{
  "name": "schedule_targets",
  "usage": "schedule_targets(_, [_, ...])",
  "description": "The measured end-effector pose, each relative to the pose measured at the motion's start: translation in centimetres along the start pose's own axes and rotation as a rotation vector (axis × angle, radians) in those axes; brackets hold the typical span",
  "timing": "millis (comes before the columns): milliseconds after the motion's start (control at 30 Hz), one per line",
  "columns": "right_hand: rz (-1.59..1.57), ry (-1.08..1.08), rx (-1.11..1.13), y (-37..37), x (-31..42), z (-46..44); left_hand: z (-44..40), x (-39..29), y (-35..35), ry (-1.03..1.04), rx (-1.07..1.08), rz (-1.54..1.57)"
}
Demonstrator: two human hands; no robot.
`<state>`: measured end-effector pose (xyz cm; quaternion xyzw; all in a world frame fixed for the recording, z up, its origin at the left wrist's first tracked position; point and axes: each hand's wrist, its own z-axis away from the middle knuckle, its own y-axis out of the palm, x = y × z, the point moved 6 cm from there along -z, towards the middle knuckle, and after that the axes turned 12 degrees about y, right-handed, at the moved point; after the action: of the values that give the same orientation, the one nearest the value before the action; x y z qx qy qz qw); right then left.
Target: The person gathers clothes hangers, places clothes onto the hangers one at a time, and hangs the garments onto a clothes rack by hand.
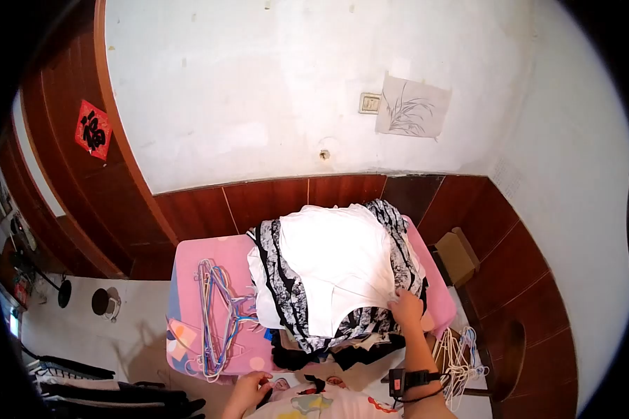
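Note:
A white sleeveless top (339,244) lies spread over a pile of clothes, its neckline facing me. Beneath it shows a black-and-white patterned garment (276,269), with dark clothes (290,353) at the near edge. My right hand (407,309) is at the top's right strap, fingers closed on the fabric edge; the fingertips are partly hidden. Low in front of the table, near my body, my left hand (250,390) holds nothing, its fingers loosely bent and apart. Several coloured hangers (213,318) lie left of the pile.
The clothes rest on a table with a pink cover (189,262) against a wood-panelled wall. More white hangers (461,363) hang or lie at the right, near a cardboard box (458,256). Dark clothes on a rack (105,391) stand lower left; a round stool (101,302) is on the floor.

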<state>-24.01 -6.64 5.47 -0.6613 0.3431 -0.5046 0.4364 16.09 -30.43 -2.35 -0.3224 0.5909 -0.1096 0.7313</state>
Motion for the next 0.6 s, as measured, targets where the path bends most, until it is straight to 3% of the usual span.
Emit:
schedule_targets(100, [-0.161, -0.101, -0.084, 0.6, 0.0, -1.0, -0.7, -2.8, 1.3, 0.019, -0.014, -0.016])
schedule_targets(167, [-0.666, -0.11, 0.007, 0.7, 0.3, -1.4, -1.4, -5.6, 1.7, 0.033, -0.019, -0.022])
schedule_targets(200, [-0.73, -0.052, 0.059, 0.4, 0.6, -1.2, -2.0, -7.5, 1.7, 0.071, -0.043, -0.053])
schedule_targets(367, [-0.877, -0.208, 0.009, -1.3, 3.8, 0.8, -4.5, -15.0, 2.7, 0.141, -0.104, -0.081])
schedule_targets(433, [-0.969, -0.334, 0.148, 0.8, 5.1, 2.4, -4.6, -16.9, 3.6, 0.26, -0.139, -0.117])
schedule_targets(500, [-1.058, -0.405, 0.48, 2.7, 7.4, 6.0, -4.0, -18.8, 4.4, 0.298, -0.203, -0.101])
schedule_targets(600, [-0.954, -0.656, 0.999, 2.7, 10.6, 13.3, -1.7, -21.3, 3.8, 0.237, -0.42, 0.019])
